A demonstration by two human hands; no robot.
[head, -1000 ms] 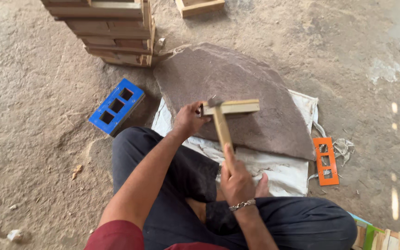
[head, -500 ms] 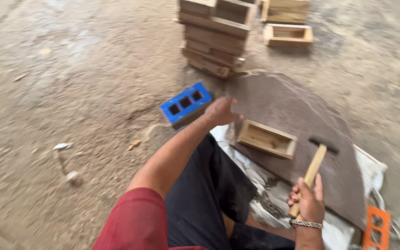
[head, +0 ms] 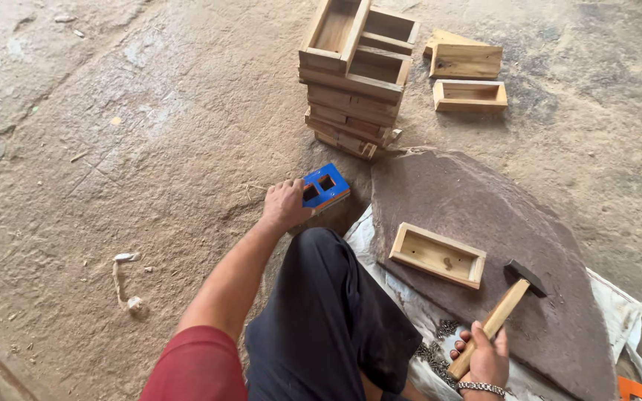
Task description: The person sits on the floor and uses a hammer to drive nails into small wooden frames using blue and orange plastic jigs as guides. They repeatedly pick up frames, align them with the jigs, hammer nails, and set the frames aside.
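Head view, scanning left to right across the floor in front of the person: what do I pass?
White scrap → left hand on the blue block → shallow wooden box on the stone slab → hammer in the right hand → orange piece.

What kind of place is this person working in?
Probably a simple woodworking spot on bare ground. A stack of wooden box frames stands on the dirt floor, and the right hand holds a hammer on a flat stone slab.
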